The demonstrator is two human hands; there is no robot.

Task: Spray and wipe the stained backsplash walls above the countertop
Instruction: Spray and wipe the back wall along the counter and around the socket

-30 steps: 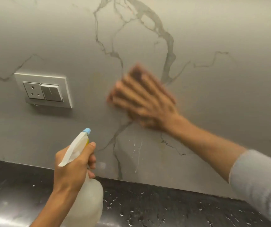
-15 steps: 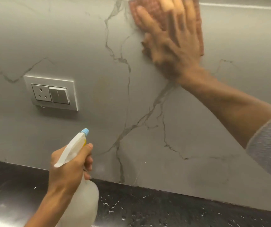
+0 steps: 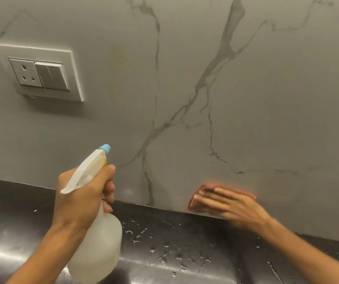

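The grey marble backsplash [image 3: 185, 83] with dark veins fills the upper view. My left hand [image 3: 82, 197] grips a white translucent spray bottle [image 3: 99, 249] with a blue nozzle tip, aimed at the wall, index finger on the trigger. My right hand [image 3: 234, 208] lies flat, pressing a reddish-brown cloth [image 3: 199, 193] against the bottom of the backsplash just above the countertop edge. The hand is blurred with motion and covers most of the cloth.
A white socket and switch plate [image 3: 41, 72] is set in the wall at upper left. The black glossy countertop [image 3: 174, 253] below carries scattered water droplets. A faint brownish stain [image 3: 121, 58] shows on the wall right of the switch plate.
My right hand with the cloth has swept from the top of the backsplash down to its bottom edge by the counter. The left hand keeps the spray bottle almost still.
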